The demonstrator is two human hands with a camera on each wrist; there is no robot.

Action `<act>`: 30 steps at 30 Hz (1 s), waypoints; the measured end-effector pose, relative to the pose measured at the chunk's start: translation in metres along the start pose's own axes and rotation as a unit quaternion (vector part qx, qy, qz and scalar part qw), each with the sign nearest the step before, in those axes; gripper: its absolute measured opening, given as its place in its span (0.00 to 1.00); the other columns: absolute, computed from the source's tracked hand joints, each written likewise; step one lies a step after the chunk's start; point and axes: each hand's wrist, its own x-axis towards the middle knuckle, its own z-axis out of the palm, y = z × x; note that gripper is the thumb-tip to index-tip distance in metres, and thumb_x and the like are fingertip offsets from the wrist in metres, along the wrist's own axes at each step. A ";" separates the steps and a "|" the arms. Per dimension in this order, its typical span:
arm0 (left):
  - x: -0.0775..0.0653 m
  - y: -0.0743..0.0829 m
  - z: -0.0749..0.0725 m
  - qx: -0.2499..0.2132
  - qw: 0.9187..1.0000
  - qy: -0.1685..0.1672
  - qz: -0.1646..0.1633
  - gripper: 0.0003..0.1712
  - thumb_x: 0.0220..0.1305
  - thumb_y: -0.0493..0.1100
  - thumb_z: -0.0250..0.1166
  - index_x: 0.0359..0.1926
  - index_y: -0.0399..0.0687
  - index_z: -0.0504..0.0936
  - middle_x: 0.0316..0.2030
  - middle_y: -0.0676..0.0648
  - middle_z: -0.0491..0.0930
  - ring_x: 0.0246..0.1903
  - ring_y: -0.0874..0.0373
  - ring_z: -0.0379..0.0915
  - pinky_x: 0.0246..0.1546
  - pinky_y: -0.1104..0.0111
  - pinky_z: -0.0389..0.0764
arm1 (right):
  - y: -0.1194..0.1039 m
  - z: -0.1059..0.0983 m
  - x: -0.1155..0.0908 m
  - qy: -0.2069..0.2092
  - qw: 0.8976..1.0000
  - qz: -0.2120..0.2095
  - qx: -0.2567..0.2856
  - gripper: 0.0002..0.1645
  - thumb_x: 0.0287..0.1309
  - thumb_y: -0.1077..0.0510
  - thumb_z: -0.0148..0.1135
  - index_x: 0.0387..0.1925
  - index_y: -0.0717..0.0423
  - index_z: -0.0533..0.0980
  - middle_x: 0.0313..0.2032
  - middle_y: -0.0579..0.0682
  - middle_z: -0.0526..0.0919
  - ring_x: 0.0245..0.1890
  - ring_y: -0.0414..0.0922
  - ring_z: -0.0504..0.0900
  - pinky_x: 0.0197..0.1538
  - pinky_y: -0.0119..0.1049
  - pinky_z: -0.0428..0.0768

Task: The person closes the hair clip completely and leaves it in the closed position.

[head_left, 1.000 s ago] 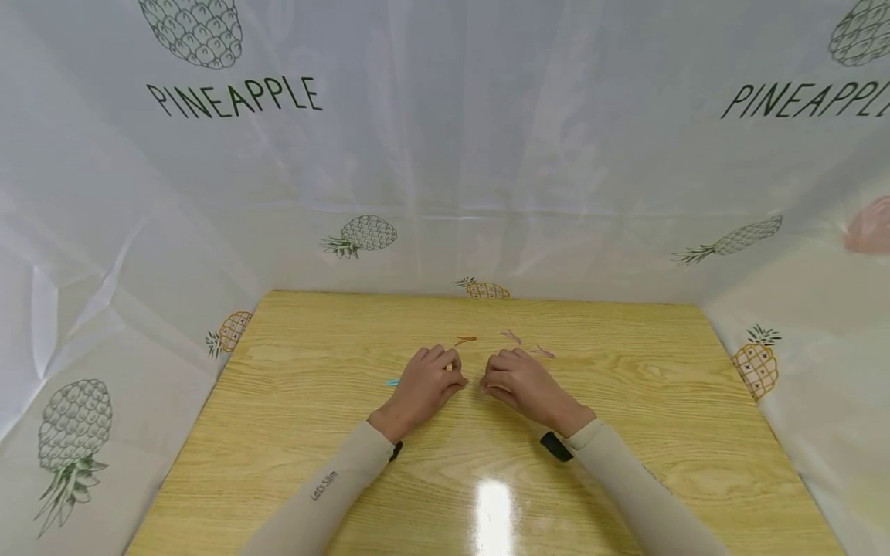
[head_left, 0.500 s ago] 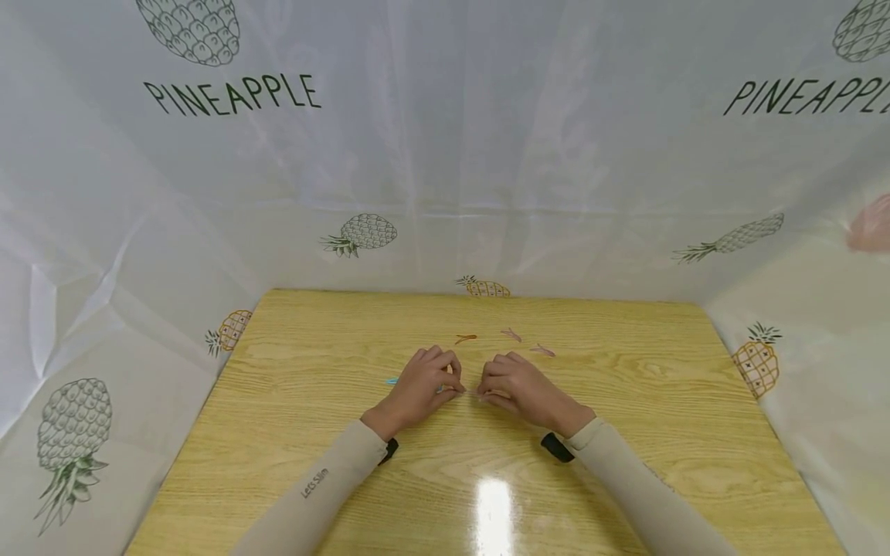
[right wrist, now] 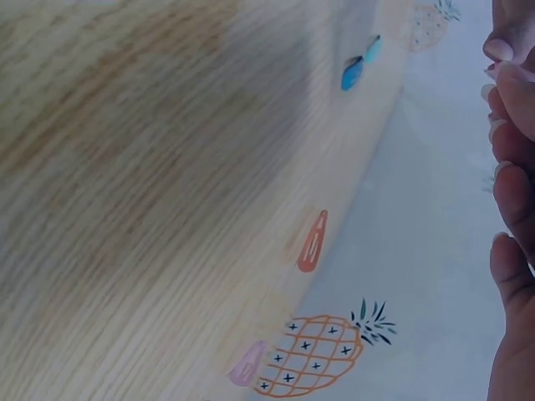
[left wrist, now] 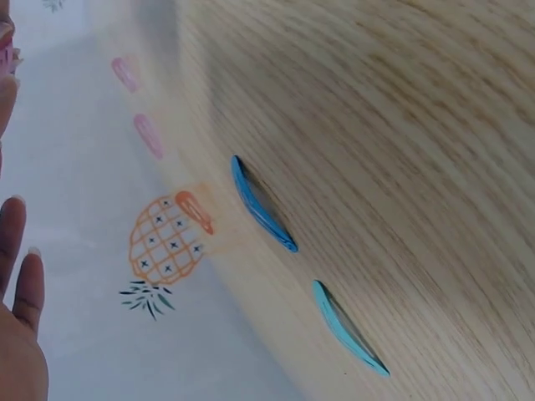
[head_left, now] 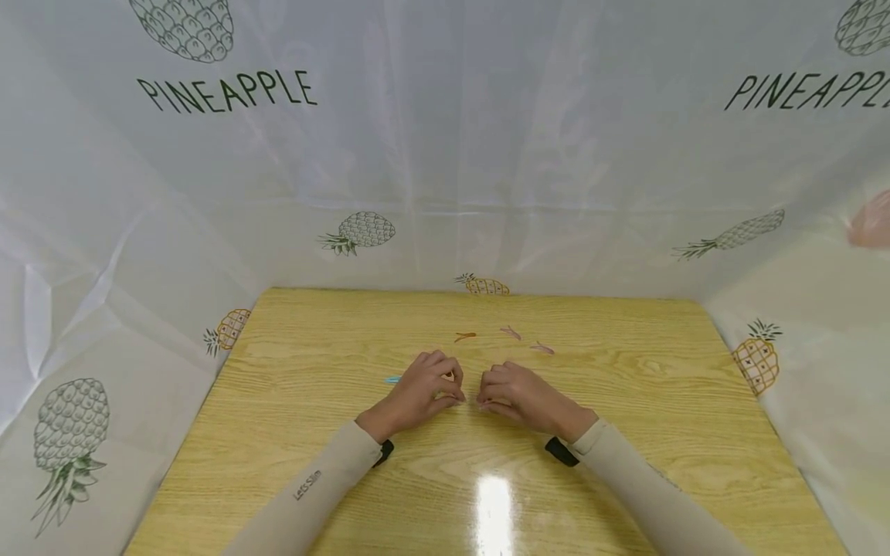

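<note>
My left hand [head_left: 420, 390] and right hand [head_left: 524, 398] are close together above the middle of the table, fingertips almost meeting. At the left wrist view's edge, the left fingertips pinch a pink hair clip [left wrist: 7, 57], mostly cut off by the frame. In the right wrist view, the right thumb and a finger pinch a small pale pink piece [right wrist: 491, 72]; whether it is the same clip, I cannot tell. A blue hair clip [left wrist: 263, 207] and a teal hair clip [left wrist: 349, 330] lie beside the left hand. Beyond the hands lie an orange hair clip [head_left: 465, 337] and two pink hair clips [head_left: 511, 333].
The wood-grain table [head_left: 334, 324] is enclosed at the back and sides by a white pineapple-print sheet [head_left: 556, 170]. A bright light reflection sits on the tabletop near the front. Dark bands show at both wrists.
Both hands have drawn slightly nearer the body, fingertips still close together. The orange and pink clips beyond them stay where they were on the table.
</note>
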 end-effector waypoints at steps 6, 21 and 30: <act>-0.004 0.002 -0.002 0.040 0.997 0.001 0.058 0.03 0.67 0.42 0.74 0.35 0.55 0.92 0.39 0.56 0.79 0.37 0.60 0.70 0.42 0.67 0.72 | -0.003 0.005 -0.002 0.012 0.999 -0.041 0.001 0.06 0.61 0.66 0.75 0.38 0.54 0.86 0.36 0.42 0.84 0.36 0.38 0.80 0.44 0.31 0.80; -0.011 0.003 0.002 0.022 0.992 0.024 0.126 0.03 0.66 0.37 0.75 0.35 0.50 0.89 0.32 0.55 0.75 0.27 0.66 0.70 0.30 0.81 0.69 | -0.009 0.009 -0.008 0.031 0.998 -0.051 -0.036 0.09 0.57 0.63 0.79 0.38 0.51 0.87 0.35 0.40 0.83 0.36 0.37 0.79 0.42 0.30 0.76; -0.011 0.008 0.000 -0.027 0.998 -0.052 0.027 0.02 0.70 0.40 0.73 0.40 0.51 0.92 0.33 0.56 0.74 0.27 0.71 0.71 0.28 0.84 0.69 | -0.011 0.010 -0.012 0.037 0.999 -0.029 -0.012 0.09 0.56 0.64 0.80 0.36 0.52 0.87 0.36 0.41 0.83 0.36 0.36 0.81 0.41 0.31 0.78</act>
